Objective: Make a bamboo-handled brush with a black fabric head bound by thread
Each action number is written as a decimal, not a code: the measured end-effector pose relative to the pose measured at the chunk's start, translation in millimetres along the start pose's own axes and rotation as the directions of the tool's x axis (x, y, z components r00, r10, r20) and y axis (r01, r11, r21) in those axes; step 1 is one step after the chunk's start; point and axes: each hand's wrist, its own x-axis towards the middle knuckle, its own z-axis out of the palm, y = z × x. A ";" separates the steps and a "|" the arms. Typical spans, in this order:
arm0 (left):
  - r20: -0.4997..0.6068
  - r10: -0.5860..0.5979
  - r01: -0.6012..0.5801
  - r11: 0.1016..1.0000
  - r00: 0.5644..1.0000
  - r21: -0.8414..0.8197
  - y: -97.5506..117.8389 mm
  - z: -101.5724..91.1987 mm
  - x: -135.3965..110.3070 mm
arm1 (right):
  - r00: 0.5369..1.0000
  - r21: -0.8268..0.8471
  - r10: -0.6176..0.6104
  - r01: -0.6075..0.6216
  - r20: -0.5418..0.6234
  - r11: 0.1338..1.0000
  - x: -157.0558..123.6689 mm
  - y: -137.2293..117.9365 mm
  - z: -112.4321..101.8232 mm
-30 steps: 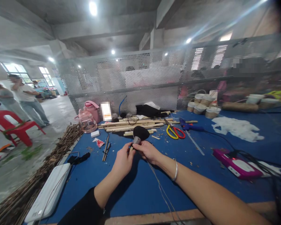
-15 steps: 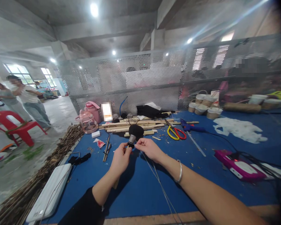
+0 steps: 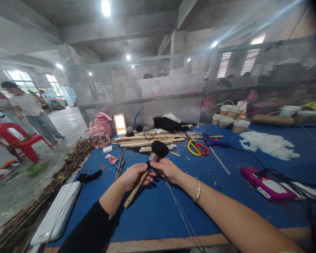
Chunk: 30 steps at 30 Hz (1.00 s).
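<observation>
A wooden stick (image 3: 136,191) with a round black padded head (image 3: 160,149) and a grey collar (image 3: 153,158) is held tilted above the blue table. My left hand (image 3: 137,175) is closed around the stick just below the collar, some fingers showing beyond it. My right hand (image 3: 168,169) grips the collar's lower end, thumb against it. Thin grey string (image 3: 180,209) runs from under my right hand towards the table's near edge; how it meets the stick is hidden by the fingers.
Peeled sticks (image 3: 158,140) lie crosswise behind my hands. Scissors (image 3: 197,147) and a blue glue gun (image 3: 213,141) are right of them. A magenta power strip (image 3: 265,188) trails cables. At left lie a white power bank (image 3: 56,214) and a bundle of twigs (image 3: 55,179).
The black head has swung right and tilted, and the wooden stick now shows plainly below my left hand. My right hand has come onto the collar. Person at far left has shifted arm and legs.
</observation>
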 end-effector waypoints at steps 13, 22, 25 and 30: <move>-0.122 0.631 -0.218 0.433 0.766 0.875 -10.1 30.6 12.3 | 0.984 0.048 0.035 -0.028 -0.172 0.998 0.9 -6.2 1.6; -0.145 0.584 -0.091 0.355 0.799 0.930 -8.8 22.6 -1.0 | 0.990 0.011 0.022 -0.020 -0.138 1.000 0.2 -5.9 6.2; -0.140 0.589 -0.124 0.385 0.796 0.915 -8.4 22.0 -1.8 | 0.990 -0.030 0.005 -0.009 -0.143 1.000 -0.2 -4.2 6.1; -0.159 0.637 -0.181 0.435 0.755 0.882 -5.9 18.0 -1.5 | 0.984 -0.130 -0.106 0.087 -0.147 0.988 0.2 -2.9 2.3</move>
